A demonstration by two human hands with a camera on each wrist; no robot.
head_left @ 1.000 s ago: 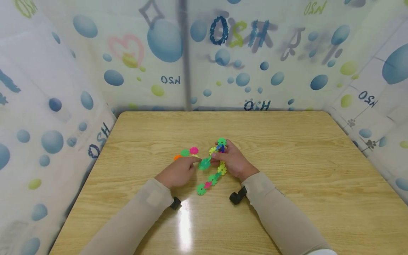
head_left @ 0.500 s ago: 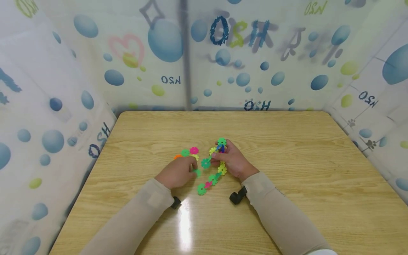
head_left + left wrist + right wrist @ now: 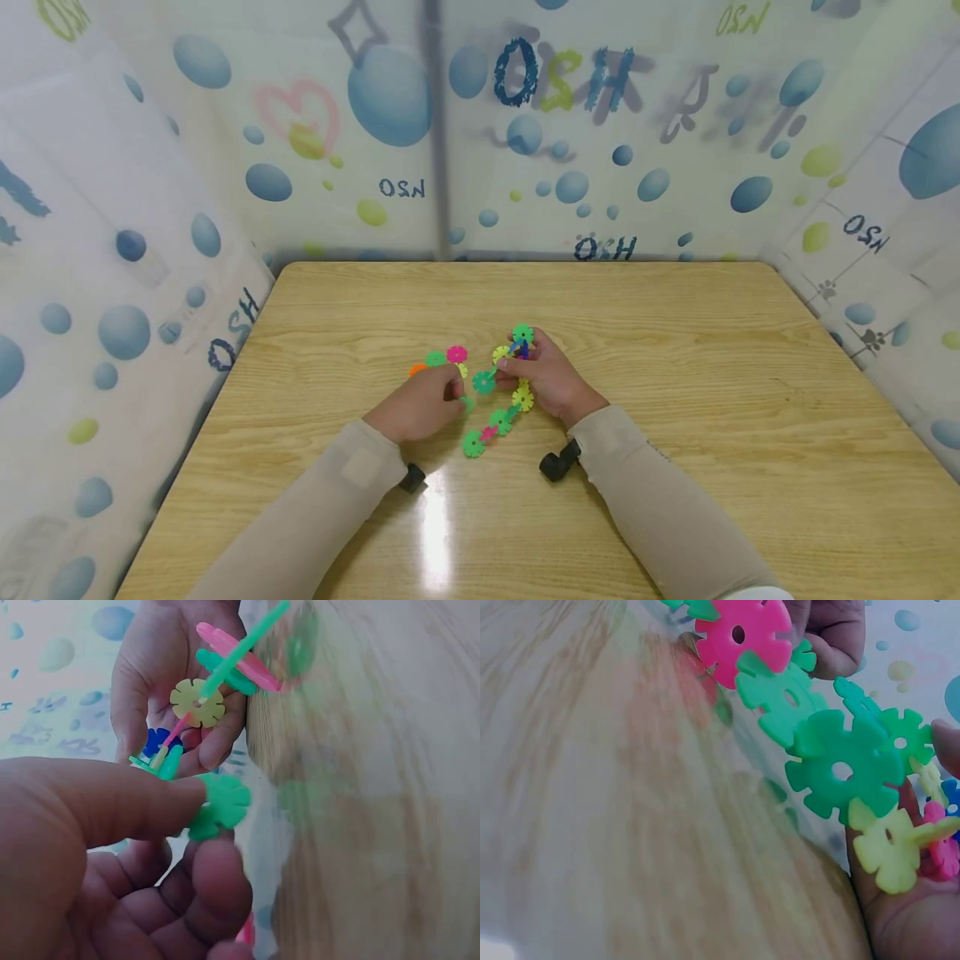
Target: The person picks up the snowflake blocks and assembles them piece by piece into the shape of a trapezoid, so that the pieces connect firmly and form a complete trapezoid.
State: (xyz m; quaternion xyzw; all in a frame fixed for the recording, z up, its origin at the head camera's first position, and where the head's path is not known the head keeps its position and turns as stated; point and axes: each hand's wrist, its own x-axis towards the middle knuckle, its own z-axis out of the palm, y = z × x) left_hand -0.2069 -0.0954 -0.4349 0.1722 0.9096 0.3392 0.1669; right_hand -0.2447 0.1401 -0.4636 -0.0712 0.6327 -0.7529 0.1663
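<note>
Green disc [image 3: 226, 801] sits pinched in left hand [image 3: 420, 402]; right hand [image 3: 557, 379] grips linked discs [image 3: 870, 765].

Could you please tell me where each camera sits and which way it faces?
Head: worn on the head, facing forward and down at the table and patterned wall; both sleeves, the left hand and right hand show.
Left wrist: worn on that wrist, facing the left hand's pinched green piece; the right hand shows beyond.
Right wrist: worn on that wrist, facing the linked flower pieces; the right hand shows at right, part of the left at top.
Shared: both wrist views show both hands and the table.
</note>
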